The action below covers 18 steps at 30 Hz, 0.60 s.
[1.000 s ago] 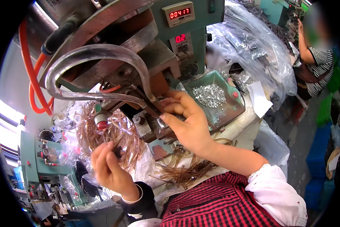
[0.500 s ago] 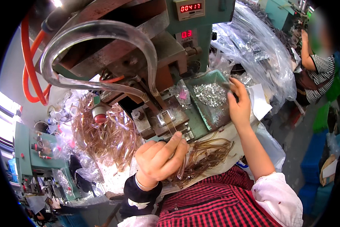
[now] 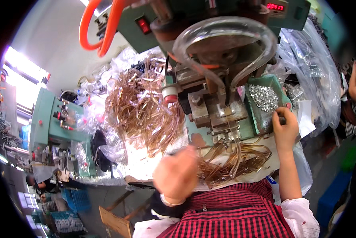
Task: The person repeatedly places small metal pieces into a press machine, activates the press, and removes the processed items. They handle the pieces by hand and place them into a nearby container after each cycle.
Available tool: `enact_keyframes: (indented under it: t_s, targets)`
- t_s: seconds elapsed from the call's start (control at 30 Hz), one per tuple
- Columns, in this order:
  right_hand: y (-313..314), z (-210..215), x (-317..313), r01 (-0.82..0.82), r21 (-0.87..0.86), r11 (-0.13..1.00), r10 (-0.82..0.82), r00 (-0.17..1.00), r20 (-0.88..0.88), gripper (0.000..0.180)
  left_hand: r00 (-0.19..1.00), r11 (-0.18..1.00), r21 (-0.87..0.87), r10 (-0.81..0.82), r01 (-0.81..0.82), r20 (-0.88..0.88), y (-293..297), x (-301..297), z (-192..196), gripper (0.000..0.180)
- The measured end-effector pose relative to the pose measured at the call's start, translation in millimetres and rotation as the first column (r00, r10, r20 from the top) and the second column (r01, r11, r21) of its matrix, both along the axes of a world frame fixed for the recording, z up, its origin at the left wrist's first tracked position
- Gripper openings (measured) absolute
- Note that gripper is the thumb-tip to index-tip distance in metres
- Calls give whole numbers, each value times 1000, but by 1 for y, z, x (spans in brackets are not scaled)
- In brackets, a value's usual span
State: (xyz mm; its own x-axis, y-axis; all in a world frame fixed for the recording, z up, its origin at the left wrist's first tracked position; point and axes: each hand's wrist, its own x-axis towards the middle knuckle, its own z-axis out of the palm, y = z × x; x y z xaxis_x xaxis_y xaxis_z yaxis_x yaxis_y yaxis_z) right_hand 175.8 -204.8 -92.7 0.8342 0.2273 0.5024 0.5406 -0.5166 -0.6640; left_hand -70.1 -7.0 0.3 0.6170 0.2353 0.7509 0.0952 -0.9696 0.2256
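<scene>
My right hand (image 3: 285,127) is at the near corner of a green tray (image 3: 252,115) of small silver metal pieces (image 3: 264,97), fingertips curled together at its rim. Anything between them is too small to make out. My left hand (image 3: 176,172) is blurred and held low near my chest, fingers curled, just left of a loose heap of thin brown translucent strips (image 3: 235,162) on the bench. Whether it holds a strip is unclear. Both hands sit in front of a green press machine (image 3: 209,103) with a clear looped tube (image 3: 225,35).
A larger tangle of brown strips (image 3: 140,103) lies left of the machine. Orange hoses (image 3: 100,27) arch at the top left. Clear plastic bags (image 3: 311,51) pile up at the right, where another person (image 3: 354,89) works. A second green machine (image 3: 53,127) stands far left.
My right hand left the machine's middle and went right to the tray of metal pieces. My left hand swung from the left strip pile down to in front of my chest.
</scene>
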Motion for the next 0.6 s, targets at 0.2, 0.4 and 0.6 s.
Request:
enact_keyframes:
  t_s: [0.2,0.4,0.6]
  targets:
    - [21,3,1,-7,344,939,107,956,-272,9,816,829,50,558,-557,-150,118,-2,-17,7]
    - [9,-1,4,33,260,965,-4,994,-112,14,539,674,92,658,-733,-525,176,-19,-115,13]
    - [0,32,-18,-102,295,950,145,981,-128,13,940,755,-566,313,-332,-134,154,-10,-85,12]
